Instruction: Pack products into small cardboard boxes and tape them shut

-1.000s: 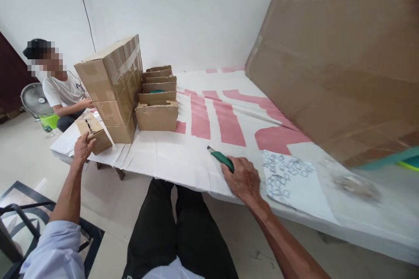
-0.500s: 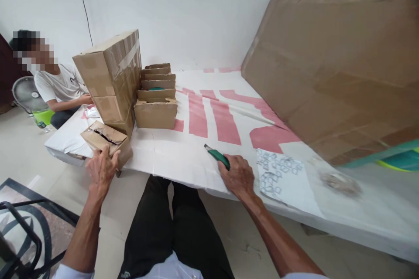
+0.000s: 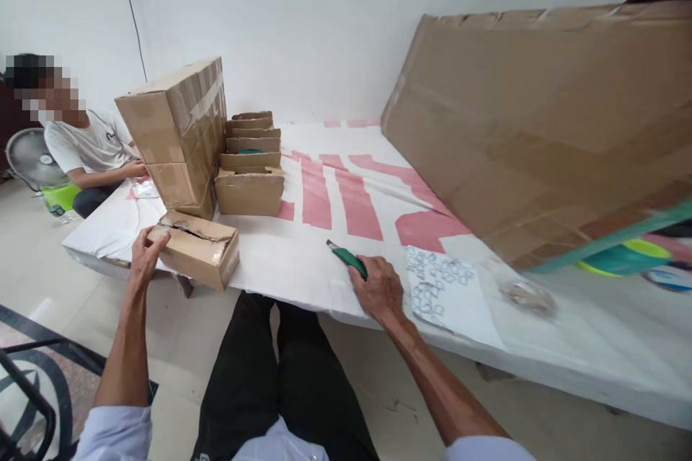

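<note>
A small cardboard box with a torn slit along its top lies at the table's front edge. My left hand grips its left end, thumb on top. In my right hand is a green utility knife, its tip pointing up and left over the white cloth. Just behind the small box rises a stack of taped boxes. To the right of that stack stands a row of open-topped cardboard boxes, with something green inside one of them.
A large cardboard box takes up the right of the cloth-covered table. A marked paper sheet and a clear plastic bundle lie at the right. Another person sits at the far left near a fan.
The small box has turned and shifted right, its slit now slanting differently. My left hand has moved from its near side to its left end. The knife stays in my right hand.
</note>
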`<state>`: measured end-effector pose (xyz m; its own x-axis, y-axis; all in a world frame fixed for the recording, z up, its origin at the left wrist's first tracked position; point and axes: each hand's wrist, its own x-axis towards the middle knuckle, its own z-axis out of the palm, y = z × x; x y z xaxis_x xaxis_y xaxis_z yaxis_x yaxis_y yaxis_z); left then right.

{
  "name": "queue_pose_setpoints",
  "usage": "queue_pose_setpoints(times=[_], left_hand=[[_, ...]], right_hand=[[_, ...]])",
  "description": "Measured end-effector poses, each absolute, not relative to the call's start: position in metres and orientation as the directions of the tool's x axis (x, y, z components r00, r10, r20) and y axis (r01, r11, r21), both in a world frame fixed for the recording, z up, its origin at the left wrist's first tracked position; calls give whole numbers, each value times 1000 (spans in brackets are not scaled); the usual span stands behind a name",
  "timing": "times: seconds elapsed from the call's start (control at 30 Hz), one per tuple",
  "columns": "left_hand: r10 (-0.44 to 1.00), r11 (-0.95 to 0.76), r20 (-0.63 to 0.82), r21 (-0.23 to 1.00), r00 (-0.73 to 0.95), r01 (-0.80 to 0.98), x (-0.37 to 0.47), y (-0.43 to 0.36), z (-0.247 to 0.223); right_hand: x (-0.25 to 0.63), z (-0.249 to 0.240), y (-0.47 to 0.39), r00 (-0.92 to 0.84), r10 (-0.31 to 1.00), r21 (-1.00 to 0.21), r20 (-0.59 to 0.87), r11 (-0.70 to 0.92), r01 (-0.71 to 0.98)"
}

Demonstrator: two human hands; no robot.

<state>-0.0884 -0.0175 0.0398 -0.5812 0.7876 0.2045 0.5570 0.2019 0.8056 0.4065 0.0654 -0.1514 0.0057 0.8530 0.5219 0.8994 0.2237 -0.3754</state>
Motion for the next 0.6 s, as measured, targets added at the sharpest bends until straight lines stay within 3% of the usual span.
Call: queue_pose_setpoints(times=[0.17, 0.3, 0.47, 0.6], left_hand=[[896, 110, 184, 789, -403, 605, -20, -44, 19], [979, 20, 84, 867, -187, 498, -2, -54, 10], [992, -116, 96, 947, 80, 300, -14, -41, 6], [980, -191, 173, 958, 100, 214, -7, -40, -1]], right_hand=[[405, -141, 66, 21, 876, -413, 482, 206, 887], [393, -117, 56, 57, 873, -532, 484, 242, 811], [347, -78, 22, 0, 933, -884, 359, 341, 320], [320, -63, 2, -60, 957, -952, 283, 288, 102]])
